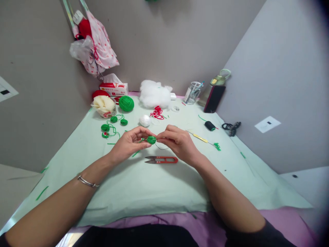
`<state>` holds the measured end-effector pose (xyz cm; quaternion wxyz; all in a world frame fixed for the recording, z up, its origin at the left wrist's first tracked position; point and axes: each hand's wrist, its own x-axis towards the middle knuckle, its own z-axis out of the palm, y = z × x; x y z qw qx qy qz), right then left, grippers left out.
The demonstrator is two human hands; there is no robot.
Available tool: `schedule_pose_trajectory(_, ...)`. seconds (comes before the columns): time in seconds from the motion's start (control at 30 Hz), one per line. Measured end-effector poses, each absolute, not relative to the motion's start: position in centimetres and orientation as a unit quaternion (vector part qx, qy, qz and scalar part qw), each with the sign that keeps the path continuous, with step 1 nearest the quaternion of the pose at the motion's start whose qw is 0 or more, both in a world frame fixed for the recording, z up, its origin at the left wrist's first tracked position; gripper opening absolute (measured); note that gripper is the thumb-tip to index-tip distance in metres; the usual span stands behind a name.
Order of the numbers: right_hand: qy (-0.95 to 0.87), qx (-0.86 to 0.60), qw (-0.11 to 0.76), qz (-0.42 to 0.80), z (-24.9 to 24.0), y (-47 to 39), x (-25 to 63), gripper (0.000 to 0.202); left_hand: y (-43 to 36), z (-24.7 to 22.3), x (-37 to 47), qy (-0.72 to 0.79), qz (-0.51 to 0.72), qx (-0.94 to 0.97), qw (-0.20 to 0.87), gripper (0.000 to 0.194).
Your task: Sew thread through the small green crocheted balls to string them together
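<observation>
My left hand pinches a small green crocheted piece between thumb and fingers, above the middle of the table. At the right side of that piece, the fingertips of my right hand are pressed together; what they hold is too small to make out. A thin dark thread hangs in a curve below the right fingers. Just below both hands lie orange-handled thread snips, blades pointing left. Beyond the hands sits a white yarn ball.
Small green balls, a green yarn ball and a tissue box stand left. White stuffing and red yarn lie behind. On the right are a yellow-handled hook, black thread spool and phone.
</observation>
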<state>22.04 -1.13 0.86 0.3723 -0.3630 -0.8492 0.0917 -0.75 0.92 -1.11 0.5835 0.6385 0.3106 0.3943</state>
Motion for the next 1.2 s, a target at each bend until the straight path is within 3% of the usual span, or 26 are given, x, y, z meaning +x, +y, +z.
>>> schedule_pose_trajectory(0.33, -0.824, -0.367, 0.382, 0.199, 1.0, -0.9, 21.6, 0.016, 0.7, -1.4, -0.6, 0.307, 0.391, 0.633, 0.593, 0.027)
schedule_pose_trajectory(0.6, -0.834, -0.361, 0.367, 0.201, 1.2, -1.0, 22.0, 0.011, 0.6, -1.2, -0.5, 0.309, 0.401, 0.643, 0.574, 0.026)
schedule_pose_trajectory(0.93, -0.839, -0.366, 0.340, 0.217, 2.0, -1.4, 22.6, 0.021, 0.8, -1.1, -0.7, 0.297, 0.421, 0.629, 0.582, 0.024)
schedule_pose_trajectory(1.2, -0.817, -0.358, 0.388, 0.233, 1.0, -0.9, 21.9, 0.012, 0.7, -1.3, -0.6, 0.300, 0.412, 0.620, 0.597, 0.026)
